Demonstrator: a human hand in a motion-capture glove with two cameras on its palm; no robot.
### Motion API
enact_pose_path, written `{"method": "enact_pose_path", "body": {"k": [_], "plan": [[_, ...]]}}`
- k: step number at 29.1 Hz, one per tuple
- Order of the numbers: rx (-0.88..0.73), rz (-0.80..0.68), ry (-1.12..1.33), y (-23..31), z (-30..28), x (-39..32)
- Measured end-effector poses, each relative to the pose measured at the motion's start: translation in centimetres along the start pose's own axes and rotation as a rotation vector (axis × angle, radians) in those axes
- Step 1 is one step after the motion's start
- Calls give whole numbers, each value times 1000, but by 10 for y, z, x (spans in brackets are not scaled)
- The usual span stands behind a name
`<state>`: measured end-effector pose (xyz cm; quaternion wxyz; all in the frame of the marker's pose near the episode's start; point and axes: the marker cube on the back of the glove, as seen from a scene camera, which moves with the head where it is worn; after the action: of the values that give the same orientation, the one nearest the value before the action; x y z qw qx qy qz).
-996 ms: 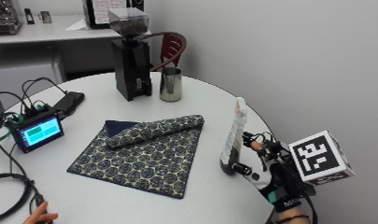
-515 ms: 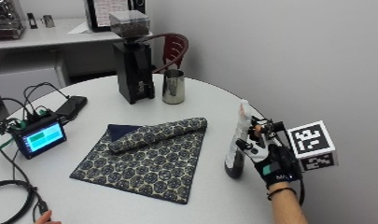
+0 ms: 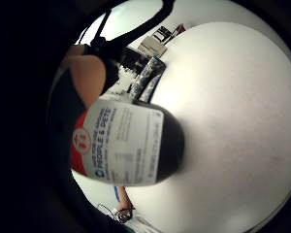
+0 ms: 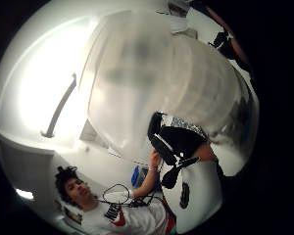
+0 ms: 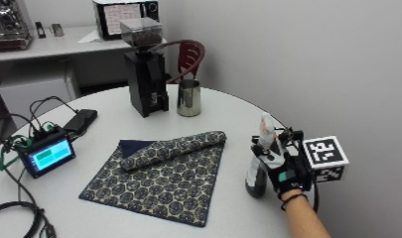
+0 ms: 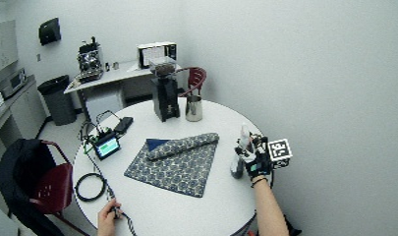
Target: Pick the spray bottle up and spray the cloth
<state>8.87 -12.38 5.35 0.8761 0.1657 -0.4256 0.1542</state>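
R hand [image 5: 283, 171] fingers round upright spray bottle [image 5: 258, 171].

Looks like an office break room set up for coffee. Bare grey walls around a round white table [image 6: 185, 196] carrying a coffee grinder [image 6: 164, 91] and, just beside it, a steel jug [image 6: 194, 108]. Behind the grinder, a counter [image 6: 107, 76] with an espresso machine [image 6: 89, 61]. Beside that counter, a bin [image 6: 56, 98]. Red chairs [image 6: 54, 184] around the table.
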Motion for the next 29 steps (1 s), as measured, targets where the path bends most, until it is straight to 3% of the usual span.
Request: {"method": "enact_pose_path", "body": {"k": [29], "plan": [[60, -88, -42, -18, 2, -18]]}}
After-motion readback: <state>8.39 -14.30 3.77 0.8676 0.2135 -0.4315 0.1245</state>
